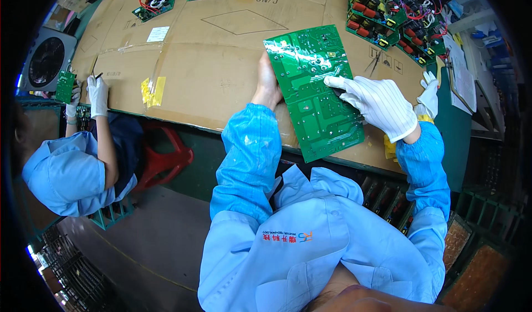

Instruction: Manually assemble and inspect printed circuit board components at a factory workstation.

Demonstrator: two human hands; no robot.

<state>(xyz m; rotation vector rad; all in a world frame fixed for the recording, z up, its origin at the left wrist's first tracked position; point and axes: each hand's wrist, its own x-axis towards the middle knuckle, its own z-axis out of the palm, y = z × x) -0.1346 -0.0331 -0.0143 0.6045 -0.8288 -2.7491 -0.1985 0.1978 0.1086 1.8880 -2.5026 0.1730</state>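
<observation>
A large green circuit board (316,107) is tilted up above the cardboard-covered table, its soldered side showing. My bare left hand (267,82) grips the board's left edge, the fingers mostly hidden behind it. On the board's right half rests my right hand (382,104) in a white striped glove. Its index finger points across the solder joints, and the other fingers are curled. A small dark thing shows under these fingers; its kind is hidden.
Assembled boards with red and black parts (377,15) are piled at the far right. Two more boards (155,1) lie at the back left. A white glove (428,93) is beyond my right forearm. At left, a co-worker (77,168) holds a small green board beside a fan (47,60).
</observation>
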